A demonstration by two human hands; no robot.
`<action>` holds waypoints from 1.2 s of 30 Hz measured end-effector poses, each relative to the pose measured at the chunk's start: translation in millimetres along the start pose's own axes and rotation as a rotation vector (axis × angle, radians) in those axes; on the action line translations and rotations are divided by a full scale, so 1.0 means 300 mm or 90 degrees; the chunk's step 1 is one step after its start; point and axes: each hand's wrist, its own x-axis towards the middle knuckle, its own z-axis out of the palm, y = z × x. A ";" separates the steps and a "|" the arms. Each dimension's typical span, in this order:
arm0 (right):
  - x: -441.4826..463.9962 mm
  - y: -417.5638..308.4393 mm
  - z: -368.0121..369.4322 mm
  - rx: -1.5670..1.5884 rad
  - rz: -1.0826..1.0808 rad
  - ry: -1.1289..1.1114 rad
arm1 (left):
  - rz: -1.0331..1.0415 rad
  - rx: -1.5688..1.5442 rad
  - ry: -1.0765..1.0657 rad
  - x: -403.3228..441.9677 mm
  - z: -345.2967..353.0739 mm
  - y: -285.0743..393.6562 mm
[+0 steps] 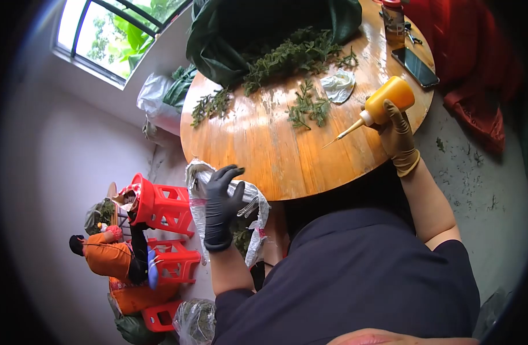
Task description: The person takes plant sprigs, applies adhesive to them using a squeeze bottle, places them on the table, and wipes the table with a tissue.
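Observation:
My right hand (399, 135), in a pale glove, grips a squeeze bottle (393, 98) of orange-yellow liquid. The bottle is tilted, its thin nozzle pointing down and left above the round wooden table (252, 149). My left hand (220, 210), in a black glove, hangs over the open mouth of a white woven sack (258, 201) by the table's near edge. Its fingers are bent and apart from the thumb, with nothing visible between them. Green leafy sprigs (310, 106) lie on the tabletop near a crumpled white wrapper (338, 86).
A dark green bag (218, 54) spills more sprigs at the table's far side. A phone (415, 66) and a drink bottle (393, 23) stand at the right. Red stools (172, 210) and a person in orange (108, 256) are at the left.

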 end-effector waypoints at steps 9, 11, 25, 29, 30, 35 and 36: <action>-0.015 -0.011 -0.001 0.022 0.005 0.006 | 0.312 0.006 -0.020 0.503 0.336 0.135; -0.012 -0.017 0.001 0.022 0.004 0.007 | 0.275 0.010 -0.081 0.501 0.348 0.131; -0.007 0.001 -0.027 0.005 0.006 -0.004 | 0.096 -0.163 0.059 0.092 0.379 0.324; -0.012 -0.005 -0.009 -0.003 0.004 0.025 | 0.137 -0.189 0.079 0.084 0.395 0.265; -0.014 -0.008 -0.006 -0.011 0.010 0.027 | 0.158 -0.176 0.057 0.083 0.404 0.254; -0.036 -0.006 -0.005 -0.080 -0.011 0.023 | 0.060 -0.158 -0.022 0.091 0.409 0.261; -0.046 -0.004 -0.002 -0.104 -0.007 0.008 | 0.038 -0.152 -0.034 0.091 0.404 0.271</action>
